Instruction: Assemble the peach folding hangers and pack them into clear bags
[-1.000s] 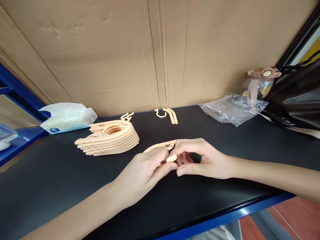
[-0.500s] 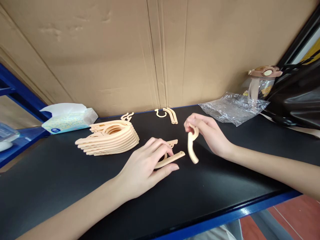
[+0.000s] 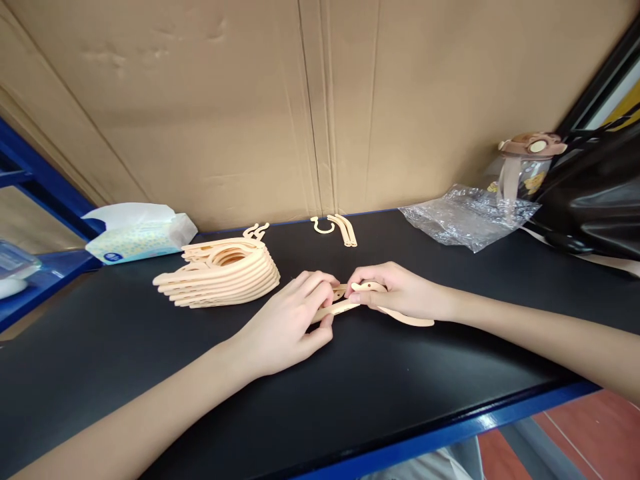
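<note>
My left hand (image 3: 290, 320) is closed round a cream plastic hanger arm (image 3: 330, 310) low over the black table. Close against it, my right hand (image 3: 395, 290) grips another cream hanger piece (image 3: 410, 320), whose curved end sticks out below the palm. The two pieces meet between my fingertips, but fingers hide whether they are joined. To the left lies a stack of folded cream hangers (image 3: 235, 280). Behind it are loose hooks (image 3: 256, 231). At the back middle, a single hook (image 3: 323, 227) lies beside two curved hanger arms (image 3: 344, 230).
A tissue pack (image 3: 135, 237) stands at the back left by a blue frame (image 3: 45, 200). Crumpled clear plastic (image 3: 465, 217) lies at the back right, near a drinking bottle (image 3: 525, 167) and a black bag (image 3: 595, 193). A cardboard wall (image 3: 225, 113) rises behind the table.
My right hand has moved left and down, bringing its hanger piece against the one in my left hand. The piece has swung from hanging down to pointing right.
</note>
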